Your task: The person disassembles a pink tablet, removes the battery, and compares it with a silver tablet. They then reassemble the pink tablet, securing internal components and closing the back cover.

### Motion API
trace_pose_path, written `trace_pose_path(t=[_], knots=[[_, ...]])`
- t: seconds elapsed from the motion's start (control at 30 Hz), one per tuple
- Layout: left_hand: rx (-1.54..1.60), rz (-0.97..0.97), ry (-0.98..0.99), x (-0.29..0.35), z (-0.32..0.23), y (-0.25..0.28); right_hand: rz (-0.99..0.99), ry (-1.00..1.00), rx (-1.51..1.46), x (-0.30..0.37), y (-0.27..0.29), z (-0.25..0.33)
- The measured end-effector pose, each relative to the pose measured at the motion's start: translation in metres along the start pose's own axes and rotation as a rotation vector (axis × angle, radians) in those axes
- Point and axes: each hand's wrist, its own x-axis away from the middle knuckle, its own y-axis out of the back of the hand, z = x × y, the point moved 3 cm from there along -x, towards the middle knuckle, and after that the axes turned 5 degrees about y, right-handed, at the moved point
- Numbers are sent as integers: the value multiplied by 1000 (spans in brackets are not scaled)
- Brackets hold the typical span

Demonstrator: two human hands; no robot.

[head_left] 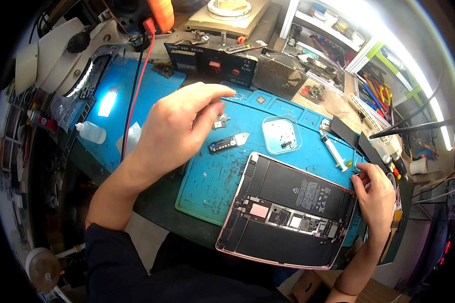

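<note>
Two hands (179, 118) (375, 189) — one open tablet (290, 214)

The left hand (181, 119) hides part of the blue mat (202, 189). You can't tell if the right hand (373, 188) touches the open tablet (273, 237) or is just beside it. The little bits (287, 145) in the clear box (273, 132) are too tiny to name. The top edge cuts off the orange thing (162, 15).
</note>
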Motion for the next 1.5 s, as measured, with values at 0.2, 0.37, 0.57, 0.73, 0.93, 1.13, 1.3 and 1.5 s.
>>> trace_pose_path(t=[0.2, 0.37, 0.57, 0.73, 0.93, 1.13, 1.3, 1.5], knots=[[25, 66, 91, 1, 5, -2, -9, 4, 10, 0, -1, -1], [11, 130, 171, 0, 4, 0, -16, 3, 7, 0, -1, -2], [13, -44, -6, -4, 8, -4, -25, 11, 2, -1, -2, -2], [-60, 0, -47, -5, 7, -3, -34, 16, 10, 0, -2, -2], [83, 92, 193, -3, 8, -4, -52, 20, -1, 1, -2, -4], [30, -40, 30, -6, 5, -5, -67, 34, -3, 2, -5, -8], [38, 1, 77, -5, 1, -5, -58, 33, 9, 1, -5, -8], [73, 12, 96, -2, 8, -7, -64, 36, 10, 2, -4, -8]])
